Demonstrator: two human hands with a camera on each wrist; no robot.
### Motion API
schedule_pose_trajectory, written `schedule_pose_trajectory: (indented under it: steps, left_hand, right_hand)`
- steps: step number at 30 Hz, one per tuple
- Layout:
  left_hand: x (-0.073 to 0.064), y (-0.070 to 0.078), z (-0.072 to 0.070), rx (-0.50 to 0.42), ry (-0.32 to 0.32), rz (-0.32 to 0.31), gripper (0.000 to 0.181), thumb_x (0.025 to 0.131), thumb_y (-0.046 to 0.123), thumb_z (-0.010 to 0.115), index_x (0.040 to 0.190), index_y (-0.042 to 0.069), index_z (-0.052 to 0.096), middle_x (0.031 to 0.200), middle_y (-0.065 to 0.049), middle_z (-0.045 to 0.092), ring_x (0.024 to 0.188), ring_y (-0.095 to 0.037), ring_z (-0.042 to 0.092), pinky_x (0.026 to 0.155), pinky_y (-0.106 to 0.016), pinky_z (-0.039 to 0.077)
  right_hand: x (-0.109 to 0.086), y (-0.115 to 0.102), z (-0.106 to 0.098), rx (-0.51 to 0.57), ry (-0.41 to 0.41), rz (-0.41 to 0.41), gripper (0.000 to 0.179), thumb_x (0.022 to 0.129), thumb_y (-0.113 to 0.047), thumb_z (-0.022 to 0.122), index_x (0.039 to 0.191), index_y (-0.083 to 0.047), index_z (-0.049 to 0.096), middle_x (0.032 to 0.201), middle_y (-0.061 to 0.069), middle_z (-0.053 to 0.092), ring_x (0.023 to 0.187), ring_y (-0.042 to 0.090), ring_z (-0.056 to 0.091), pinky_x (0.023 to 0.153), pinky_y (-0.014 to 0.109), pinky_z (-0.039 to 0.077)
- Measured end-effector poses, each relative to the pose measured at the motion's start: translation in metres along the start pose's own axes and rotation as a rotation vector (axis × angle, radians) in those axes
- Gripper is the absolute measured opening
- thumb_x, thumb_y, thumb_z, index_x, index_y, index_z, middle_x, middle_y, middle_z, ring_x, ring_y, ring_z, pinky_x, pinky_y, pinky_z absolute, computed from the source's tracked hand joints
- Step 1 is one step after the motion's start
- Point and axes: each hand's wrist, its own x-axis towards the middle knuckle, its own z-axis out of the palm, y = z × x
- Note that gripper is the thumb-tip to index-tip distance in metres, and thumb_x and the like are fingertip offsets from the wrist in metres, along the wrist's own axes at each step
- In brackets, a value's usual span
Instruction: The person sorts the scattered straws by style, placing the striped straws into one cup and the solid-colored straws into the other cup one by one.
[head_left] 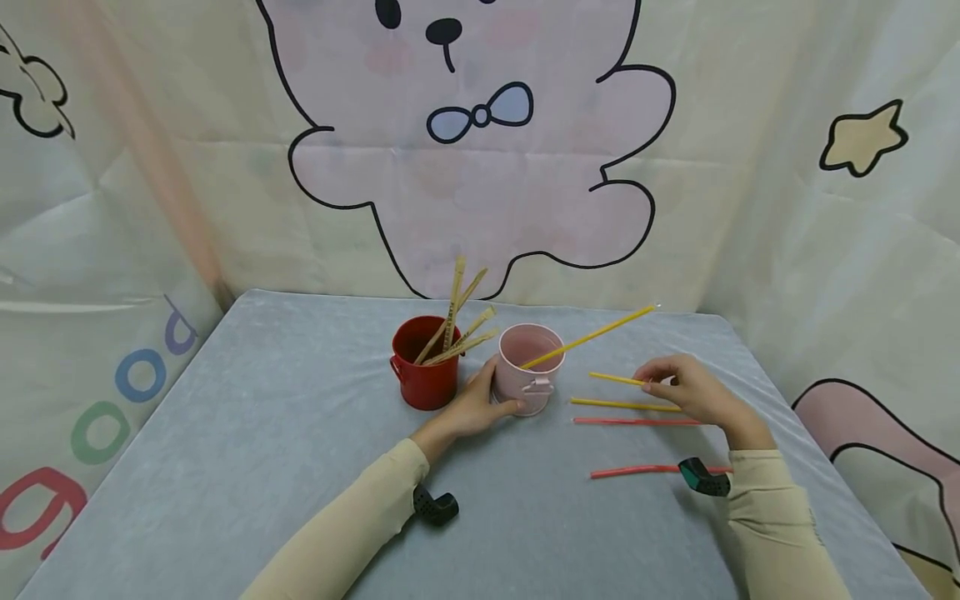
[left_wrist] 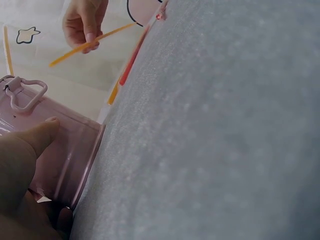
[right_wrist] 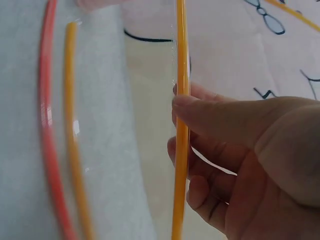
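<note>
My left hand (head_left: 472, 402) grips the side of a small pink metal bucket (head_left: 517, 383), its thumb across the front near the small handle in the left wrist view. One yellow straw (head_left: 600, 332) leans out of this bucket to the right. On the right, my right hand (head_left: 693, 390) pinches another yellow straw (right_wrist: 181, 55) in a clear wrapper between thumb and fingers, raised above the table. Below that hand lie a yellow straw (head_left: 618, 404) and two red straws, a nearer one (head_left: 633, 472) and a farther one (head_left: 630, 422).
A red bucket (head_left: 427, 385) stands left of the pink one, holding several thin tan sticks (head_left: 455, 292) with printing. Pale blue-grey cloth (head_left: 315, 400) covers the table. Behind it hangs a printed curtain (head_left: 487, 192), with more curtain at both sides.
</note>
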Motion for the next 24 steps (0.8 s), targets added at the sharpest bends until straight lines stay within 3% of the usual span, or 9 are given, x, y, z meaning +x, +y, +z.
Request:
schedule_pose_trajectory:
  steps: [12, 20, 24]
  left_hand:
    - [0.000, 0.001, -0.002, 0.000, -0.001, -0.003, 0.090, 0.092, 0.036, 0.074, 0.161, 0.024, 0.018, 0.165, 0.000, 0.032, 0.154, -0.019, 0.028, 0.127, -0.047, 0.025]
    - [-0.001, 0.000, -0.002, -0.027, -0.007, 0.012, 0.089, 0.092, 0.035, 0.074, 0.161, 0.021, 0.019, 0.165, -0.003, 0.032, 0.154, -0.023, 0.028, 0.126, -0.050, 0.025]
    - [0.000, -0.001, 0.000, -0.019, -0.002, 0.017, 0.089, 0.092, 0.034, 0.074, 0.161, 0.020, 0.019, 0.165, -0.004, 0.032, 0.153, -0.024, 0.029, 0.126, -0.051, 0.025]
  right_hand:
    - [-0.006, -0.031, -0.012, 0.091, 0.081, -0.167, 0.014, 0.091, 0.001, 0.070, 0.099, -0.011, 0.074, 0.093, -0.016, 0.068, 0.084, 0.001, 0.060, 0.070, 0.020, 0.048]
    - [-0.010, -0.049, -0.013, 0.314, 0.178, -0.238, 0.017, 0.092, 0.012, 0.063, 0.103, -0.001, 0.068, 0.095, -0.016, 0.068, 0.084, 0.002, 0.061, 0.076, 0.014, 0.051]
    - [-0.012, -0.057, -0.015, 0.481, 0.236, -0.268, 0.019, 0.094, 0.014, 0.058, 0.105, 0.002, 0.066, 0.096, -0.010, 0.070, 0.085, 0.004, 0.064, 0.077, 0.014, 0.052]
